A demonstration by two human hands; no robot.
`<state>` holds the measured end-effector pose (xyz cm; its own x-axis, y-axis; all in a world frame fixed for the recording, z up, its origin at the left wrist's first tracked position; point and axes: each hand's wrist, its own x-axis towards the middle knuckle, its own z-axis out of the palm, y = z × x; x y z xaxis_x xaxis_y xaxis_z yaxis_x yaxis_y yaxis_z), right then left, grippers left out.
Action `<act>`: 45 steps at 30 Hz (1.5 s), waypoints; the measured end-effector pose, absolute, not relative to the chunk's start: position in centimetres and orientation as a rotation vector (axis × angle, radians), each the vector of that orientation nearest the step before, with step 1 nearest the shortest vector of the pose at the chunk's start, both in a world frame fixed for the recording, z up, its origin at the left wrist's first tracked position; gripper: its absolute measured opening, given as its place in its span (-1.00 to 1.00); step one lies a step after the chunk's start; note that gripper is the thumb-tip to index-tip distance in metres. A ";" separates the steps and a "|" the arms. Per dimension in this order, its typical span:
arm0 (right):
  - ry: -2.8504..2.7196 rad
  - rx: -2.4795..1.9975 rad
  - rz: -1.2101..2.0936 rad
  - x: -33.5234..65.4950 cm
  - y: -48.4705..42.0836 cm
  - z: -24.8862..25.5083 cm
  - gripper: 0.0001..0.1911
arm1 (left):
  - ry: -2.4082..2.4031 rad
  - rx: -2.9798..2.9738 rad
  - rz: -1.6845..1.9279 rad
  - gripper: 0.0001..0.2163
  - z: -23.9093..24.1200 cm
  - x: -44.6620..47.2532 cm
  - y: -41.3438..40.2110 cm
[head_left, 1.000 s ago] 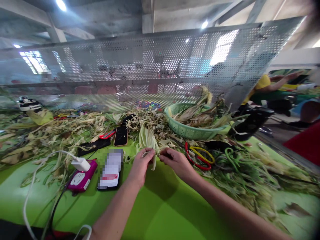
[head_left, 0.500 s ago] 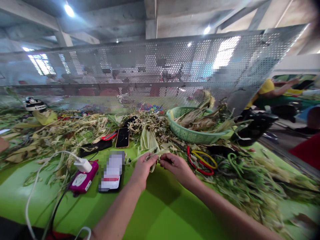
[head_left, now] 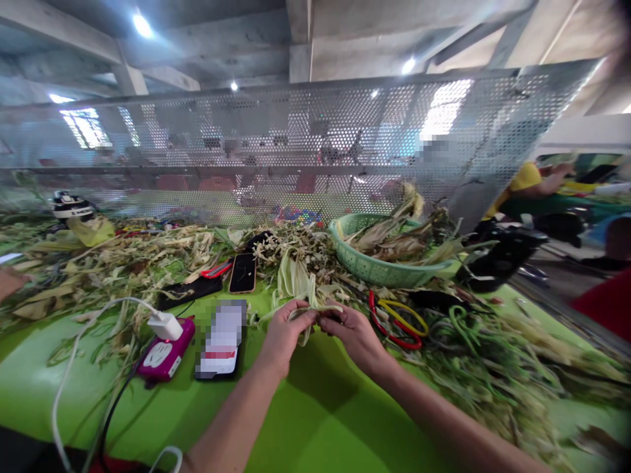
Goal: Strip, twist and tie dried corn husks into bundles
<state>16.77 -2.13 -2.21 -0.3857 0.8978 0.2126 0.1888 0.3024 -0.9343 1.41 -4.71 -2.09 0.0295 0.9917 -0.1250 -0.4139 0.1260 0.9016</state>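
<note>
My left hand (head_left: 286, 332) is closed, thumb against fingers, on pale green corn husk strips (head_left: 306, 303). Opposite it, my right hand (head_left: 351, 332) pinches the same strips from the other side, its fingertips close to the left ones. Wider pale husk leaves (head_left: 294, 270) stand up just behind the hands. Exactly how the strips cross between the fingers is too small to tell. Both hands are above the bare front part of the green table (head_left: 315, 407).
Left of my arms lie a lit phone (head_left: 220, 338), a darker phone (head_left: 243, 272) and a magenta power strip (head_left: 167, 351) with a white charger. A green basket (head_left: 374, 266) of dry husks, red and yellow loops (head_left: 404, 318) and green strands (head_left: 473, 335) are at right. A perforated screen stands behind.
My right hand has closed in on the left one and now grips the strips. A strip that lay toward the left now spans both hands.
</note>
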 end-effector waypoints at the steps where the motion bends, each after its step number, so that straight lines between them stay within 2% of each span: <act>1: -1.770 -0.972 1.150 16.8 -2.2 -2.0 -0.81 | 0.925 0.772 1.288 -0.71 -2.0 1.4 -4.7; 6: -1.738 -1.029 1.113 16.8 -2.4 -0.8 -0.73 | 0.890 0.756 1.301 -0.74 -1.8 1.1 -4.6; 14: -1.707 -1.018 1.021 16.9 -2.5 -0.4 -0.74 | 0.848 0.624 1.290 -0.75 -1.6 1.4 -4.7; 24: -1.589 -1.007 1.145 16.9 -2.1 -0.7 -0.70 | 0.865 0.932 1.224 -0.72 -1.6 1.7 -4.9; 30: -1.582 -1.038 1.082 17.0 -2.1 -1.1 -0.72 | 0.889 0.978 1.138 -0.67 -1.6 1.8 -4.9; 39: -1.567 -0.963 1.323 17.0 -2.0 -0.9 -0.71 | 0.973 0.754 1.253 -0.72 -2.4 1.2 -4.3; 42: -1.731 -0.960 1.152 17.0 -2.1 -0.9 -0.80 | 0.971 0.643 1.268 -0.73 -2.3 1.0 -4.1; 45: -1.933 -0.980 0.722 17.3 -2.3 -0.5 -0.94 | 0.922 0.603 1.277 -0.72 -2.2 1.1 -4.0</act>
